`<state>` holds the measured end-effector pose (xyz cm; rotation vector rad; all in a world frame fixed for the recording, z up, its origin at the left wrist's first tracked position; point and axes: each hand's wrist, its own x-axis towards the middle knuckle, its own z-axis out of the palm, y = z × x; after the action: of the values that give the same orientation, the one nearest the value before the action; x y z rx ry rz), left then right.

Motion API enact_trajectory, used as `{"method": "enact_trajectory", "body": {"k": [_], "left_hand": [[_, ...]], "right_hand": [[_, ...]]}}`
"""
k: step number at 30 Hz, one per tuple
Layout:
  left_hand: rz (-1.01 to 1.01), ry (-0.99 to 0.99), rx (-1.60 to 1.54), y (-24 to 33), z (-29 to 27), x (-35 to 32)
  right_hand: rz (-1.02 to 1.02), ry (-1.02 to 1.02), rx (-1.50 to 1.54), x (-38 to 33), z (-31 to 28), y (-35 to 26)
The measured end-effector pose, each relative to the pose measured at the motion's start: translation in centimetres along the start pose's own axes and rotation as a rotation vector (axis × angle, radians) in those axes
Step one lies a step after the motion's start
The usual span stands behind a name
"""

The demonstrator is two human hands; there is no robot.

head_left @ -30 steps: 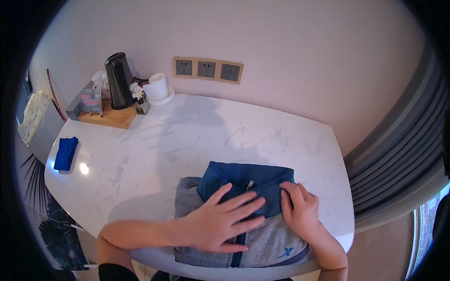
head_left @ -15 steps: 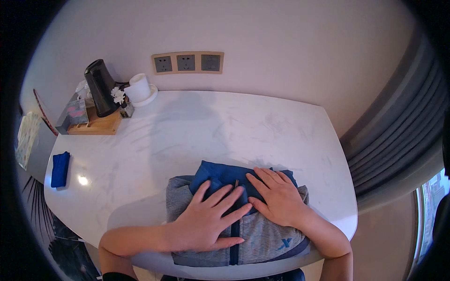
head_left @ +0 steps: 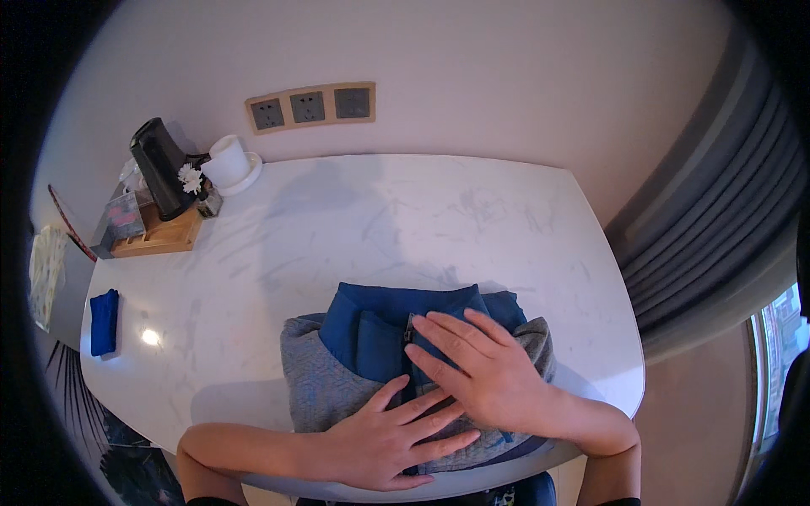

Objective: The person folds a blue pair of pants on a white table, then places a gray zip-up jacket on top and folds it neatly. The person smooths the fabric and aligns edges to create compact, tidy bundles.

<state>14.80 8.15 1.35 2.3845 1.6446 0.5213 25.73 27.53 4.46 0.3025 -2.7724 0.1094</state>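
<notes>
A folded grey jacket point(head_left: 325, 371) with a blue collar point(head_left: 380, 308) and a dark front zip lies near the table's front edge. My left hand point(head_left: 392, 443) rests on the lower front of the jacket, palm down and fingers spread. Just above and to the right, my right hand point(head_left: 489, 375) lies across the zip below the collar, its fingers stretched out flat. Its lower edge meets or overlaps the left fingertips. Both hands are open and press on the cloth without gripping it. Part of the zip is hidden beneath them.
On the white marbled table point(head_left: 472, 202), a small folded blue cloth point(head_left: 104, 323) lies at the left edge. A black kettle point(head_left: 160, 173), wooden tray point(head_left: 164, 236), white flower point(head_left: 191, 177) and white cup point(head_left: 228, 160) stand back left. A grey curtain point(head_left: 717, 219) hangs at right.
My left hand has slid down from the collar to the jacket's lower front. My right hand has moved left and nearer, onto the zip. More of the collar shows, standing flatter and smoother.
</notes>
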Motion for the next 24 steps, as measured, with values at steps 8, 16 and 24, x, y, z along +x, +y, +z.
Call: {"method": "enact_trajectory", "body": {"k": [8, 16, 24], "left_hand": [[-0.031, 0.013, -0.031, 0.2, -0.8, 0.3], [-0.383, 0.035, 0.195, -3.0, -3.6, 0.3], [-0.498, 0.09, 0.239, -4.6, -3.8, 0.3]], "right_hand": [[0.368, -0.142, -0.037, -0.4, 2.6, 2.7], [0.496, -0.158, 0.02, -0.3, 2.7, 4.5], [0.499, -0.155, -0.009, -0.3, 2.9, 4.6]]}}
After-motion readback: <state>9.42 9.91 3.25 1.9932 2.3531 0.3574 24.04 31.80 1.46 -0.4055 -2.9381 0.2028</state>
